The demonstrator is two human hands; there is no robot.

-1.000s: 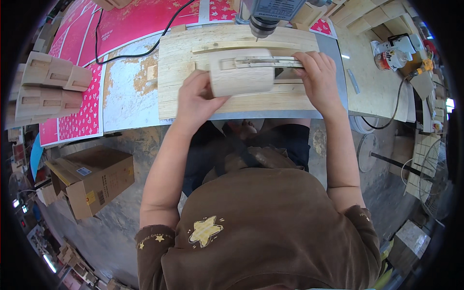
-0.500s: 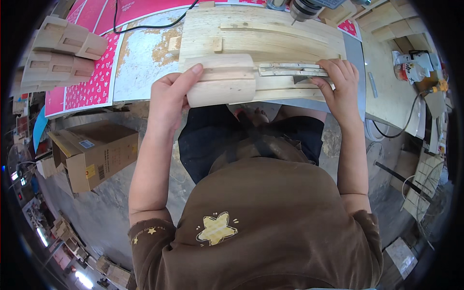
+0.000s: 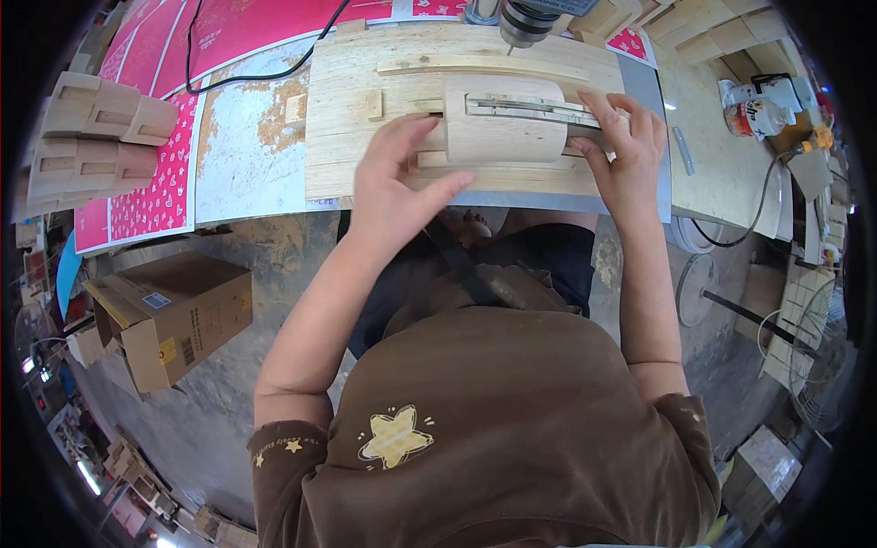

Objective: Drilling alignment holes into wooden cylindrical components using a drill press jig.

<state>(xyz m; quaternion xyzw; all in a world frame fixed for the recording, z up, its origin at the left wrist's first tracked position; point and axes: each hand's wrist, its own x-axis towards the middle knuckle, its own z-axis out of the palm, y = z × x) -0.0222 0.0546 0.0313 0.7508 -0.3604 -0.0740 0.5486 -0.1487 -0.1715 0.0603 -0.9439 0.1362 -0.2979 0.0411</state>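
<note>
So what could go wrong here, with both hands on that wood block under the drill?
The right hand lies on the slotted block close below the drill chuck; fingers could stray under it. The left hand rests only on the block's near edge with fingers spread, so the block might slide on the board. The black cable beside the board could snag.

Pale wood block (image 3: 501, 119) between the left hand (image 3: 393, 187) and right hand (image 3: 626, 160), on a pale blond wood board (image 3: 365, 64). Left of the left hand: white sheet (image 3: 242, 146) with tan blotches, then pink sheet (image 3: 146, 201) with small white marks. Brown cardboard box (image 3: 174, 315) below-left. Brown shirt (image 3: 493, 429), yellow star (image 3: 395, 437).
</note>
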